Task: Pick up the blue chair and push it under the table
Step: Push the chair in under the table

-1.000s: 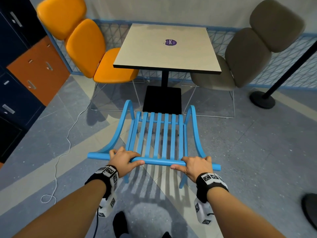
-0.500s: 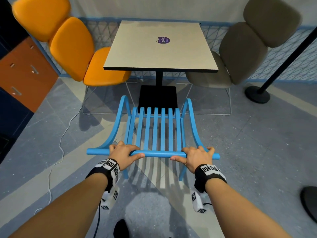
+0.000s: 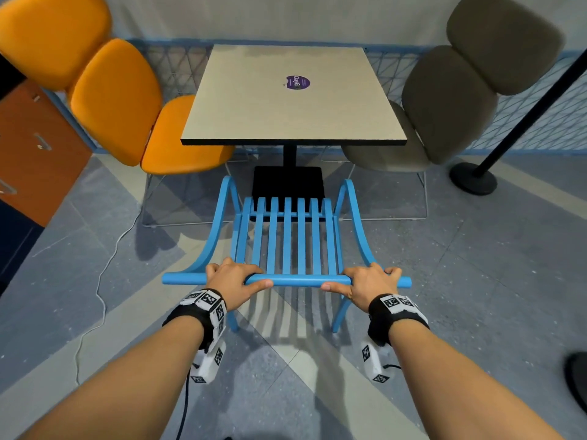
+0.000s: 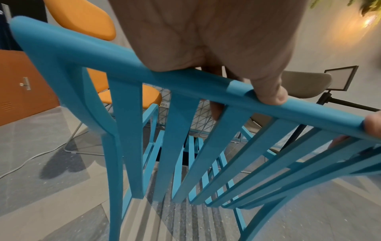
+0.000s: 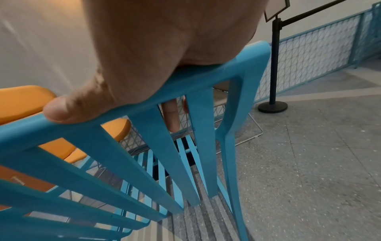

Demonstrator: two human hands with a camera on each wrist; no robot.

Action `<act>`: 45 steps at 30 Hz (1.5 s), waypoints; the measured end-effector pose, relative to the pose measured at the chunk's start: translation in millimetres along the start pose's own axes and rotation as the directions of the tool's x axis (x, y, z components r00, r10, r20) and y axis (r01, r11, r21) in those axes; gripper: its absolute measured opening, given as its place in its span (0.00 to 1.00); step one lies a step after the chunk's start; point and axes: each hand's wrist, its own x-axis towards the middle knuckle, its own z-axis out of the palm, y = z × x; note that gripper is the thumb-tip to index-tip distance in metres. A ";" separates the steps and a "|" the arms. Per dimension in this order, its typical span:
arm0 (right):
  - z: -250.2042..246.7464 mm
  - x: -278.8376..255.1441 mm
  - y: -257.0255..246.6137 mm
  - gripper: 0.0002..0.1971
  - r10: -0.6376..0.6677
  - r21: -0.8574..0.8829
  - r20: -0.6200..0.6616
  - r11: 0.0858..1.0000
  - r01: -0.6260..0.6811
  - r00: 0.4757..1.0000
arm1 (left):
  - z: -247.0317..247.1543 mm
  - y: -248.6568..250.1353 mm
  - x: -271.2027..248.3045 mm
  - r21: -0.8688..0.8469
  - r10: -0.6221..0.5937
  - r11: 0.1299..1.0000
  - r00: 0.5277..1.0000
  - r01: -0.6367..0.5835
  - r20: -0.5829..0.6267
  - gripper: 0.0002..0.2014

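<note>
Both hands hold the top rail of the chair (image 3: 287, 239); the left hand (image 3: 233, 281) and the right hand (image 3: 365, 282) each have fingers curled over the rail and the thumb beneath it, clamped on it. The chair stands square to the table (image 3: 293, 100), its front edge near the black base (image 3: 287, 184), the seat not yet under the top; whether its legs touch the floor, I cannot tell. So the gripping seems done, and the push remains. A purple sticker (image 3: 298, 82) on the table reads roughly "ClayG"; smaller print is illegible.
</note>
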 end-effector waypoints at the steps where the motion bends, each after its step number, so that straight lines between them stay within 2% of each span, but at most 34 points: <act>1: -0.7 4.5 -0.7 0.40 0.006 -0.008 -0.001 1.000 -0.006 1.000 | -1.4 -1.9 5.4 0.001 0.003 1.000 1.000 -0.003 0.003 0.27; 8: -11.4 37.5 -1.4 0.41 0.019 0.019 -0.056 1.000 -0.018 0.998 | -9.8 -11.2 46.6 0.013 0.028 1.000 1.000 -0.028 0.007 0.27; 11: -16.3 48.6 0.3 0.42 0.030 0.016 -0.026 0.999 -0.030 0.999 | -11.9 -13.5 59.8 0.019 0.029 0.999 1.000 -0.029 0.009 0.29; 14: -19.2 58.8 3.0 0.44 0.032 0.006 -0.028 0.999 -0.032 0.999 | -13.3 -10.9 67.1 -0.018 -0.017 1.000 0.998 0.016 -0.055 0.27; 20: -19.1 73.8 34.2 0.50 -0.019 -0.024 -0.022 1.000 0.018 1.000 | 1.6 17.8 60.8 -0.068 -0.099 0.994 0.985 0.091 -0.143 0.31; 25: -34.6 89.7 45.5 0.48 -0.015 0.057 0.032 0.998 0.013 0.999 | 1.9 27.9 75.1 -0.081 -0.084 0.994 0.986 0.072 -0.147 0.31; 29: -33.1 85.7 37.0 0.40 -0.030 0.086 -0.063 0.996 0.035 0.998 | -4.2 13.6 85.6 -0.058 -0.058 0.997 0.987 0.049 -0.149 0.32; 32: -33.2 87.3 37.1 0.36 -0.045 0.141 -0.086 0.988 0.057 0.995 | -9.6 7.5 93.5 -0.054 -0.033 0.998 0.987 0.025 -0.155 0.35; 36: -26.5 90.5 42.5 0.35 -0.090 0.152 -0.114 0.983 0.107 0.989 | -18.8 2.2 100.5 -0.038 -0.007 0.999 0.994 0.002 -0.109 0.37; 39: -19.0 90.1 54.2 0.38 -0.063 0.129 -0.126 0.989 0.079 0.990 | -20.4 -4.2 97.8 -0.039 0.025 0.999 0.997 -0.028 -0.071 0.39; 43: -19.5 88.3 60.9 0.36 -0.022 0.160 -0.114 0.986 0.040 0.993 | -17.4 -17.4 86.3 -0.033 -0.170 0.985 0.969 0.167 -0.177 0.36; 45: -22.2 87.9 61.9 0.35 -0.022 0.181 -0.092 0.983 0.038 0.995 | -15.1 -18.5 82.3 -0.088 -0.187 0.981 0.966 0.173 -0.179 0.37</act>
